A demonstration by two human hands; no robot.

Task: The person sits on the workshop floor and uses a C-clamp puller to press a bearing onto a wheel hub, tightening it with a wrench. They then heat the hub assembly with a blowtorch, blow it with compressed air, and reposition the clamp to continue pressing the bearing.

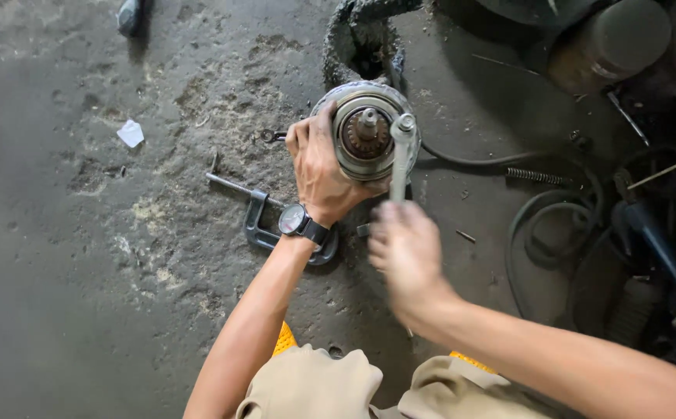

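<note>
The right hand [406,252], blurred, grips the lower end of a wrench [401,159] whose long axis runs straight up to the round motor housing [365,132]. The left hand [321,171] clasps that housing's left side on the concrete floor [82,271].

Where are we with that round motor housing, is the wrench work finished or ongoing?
Done: the housing stands open-end up on the floor, its gear and shaft exposed. In hand: the left hand steadies it while the right hand, motion-blurred, works the wrench at the rim. Left: the C-clamp lies unused beside it.
</note>
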